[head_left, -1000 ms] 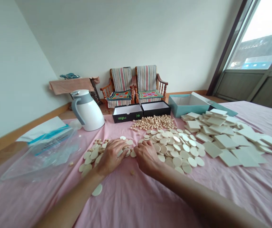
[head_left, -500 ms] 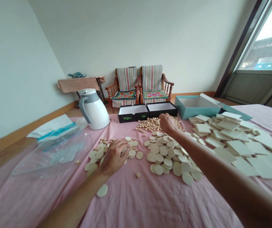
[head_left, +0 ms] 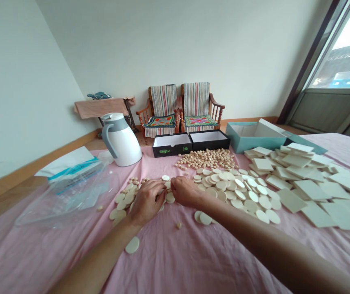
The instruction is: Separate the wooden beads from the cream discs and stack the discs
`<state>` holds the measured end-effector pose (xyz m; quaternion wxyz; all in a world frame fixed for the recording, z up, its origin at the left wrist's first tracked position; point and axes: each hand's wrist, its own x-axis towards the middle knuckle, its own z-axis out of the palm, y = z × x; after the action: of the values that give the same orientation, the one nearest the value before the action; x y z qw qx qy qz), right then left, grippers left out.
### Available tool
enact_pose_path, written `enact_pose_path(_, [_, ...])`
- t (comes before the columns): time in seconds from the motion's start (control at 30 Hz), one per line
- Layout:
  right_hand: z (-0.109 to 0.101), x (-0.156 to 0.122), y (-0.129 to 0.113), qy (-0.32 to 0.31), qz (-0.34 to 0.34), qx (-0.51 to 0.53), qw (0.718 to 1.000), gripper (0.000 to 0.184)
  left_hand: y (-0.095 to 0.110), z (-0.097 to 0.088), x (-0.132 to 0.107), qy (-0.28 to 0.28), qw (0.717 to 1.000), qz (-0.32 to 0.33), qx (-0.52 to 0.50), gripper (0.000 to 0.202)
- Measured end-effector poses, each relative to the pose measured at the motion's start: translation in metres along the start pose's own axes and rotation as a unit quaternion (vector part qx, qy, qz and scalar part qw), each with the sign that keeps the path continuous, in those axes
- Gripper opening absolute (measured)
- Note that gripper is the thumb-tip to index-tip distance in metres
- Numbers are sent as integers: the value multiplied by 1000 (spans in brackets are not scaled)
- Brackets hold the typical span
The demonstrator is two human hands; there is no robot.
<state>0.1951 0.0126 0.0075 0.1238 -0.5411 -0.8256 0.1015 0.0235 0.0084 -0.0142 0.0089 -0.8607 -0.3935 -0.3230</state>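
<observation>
My left hand (head_left: 148,201) is low over a spread of round pale wooden discs (head_left: 128,197) with small wooden bead-like pieces (head_left: 133,180) among them. Its fingers curl toward the thumb, and whatever lies between them is hidden. Close beside it on the right, my right hand (head_left: 186,192) is closed, fingertips pointing at the left hand; its contents do not show. A larger heap of discs (head_left: 241,188) lies partly behind my right forearm. Beyond that heap is a pile of small bead-like pieces (head_left: 207,158). One loose piece (head_left: 178,225) and a single disc (head_left: 132,245) lie nearer me.
Square wooden tiles (head_left: 312,190) are heaped on the right. At the back of the pink cloth (head_left: 169,261) stand two black box trays (head_left: 172,145) and a teal box (head_left: 254,139). A white jug (head_left: 124,143) and a clear plastic bag (head_left: 71,200) are on the left.
My right hand has come back from the bead-like pile, leftward and nearer, to beside my left hand. My left hand has barely moved.
</observation>
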Motion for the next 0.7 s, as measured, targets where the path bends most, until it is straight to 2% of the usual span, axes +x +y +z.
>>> enact_pose_path(0.33, [2,-1,5,1,9,1,1000,25,-3,2,-2,10,1000,4,-1,16])
enact_pose_path(0.6, [-37,25,62,86,107,-31,990,28,-4,3,-3,4,1000,-7,12,14])
enact_pose_path(0.7, [-43,29,67,109,112,-35,987,32,-4,3,-3,4,1000,-8,14,13])
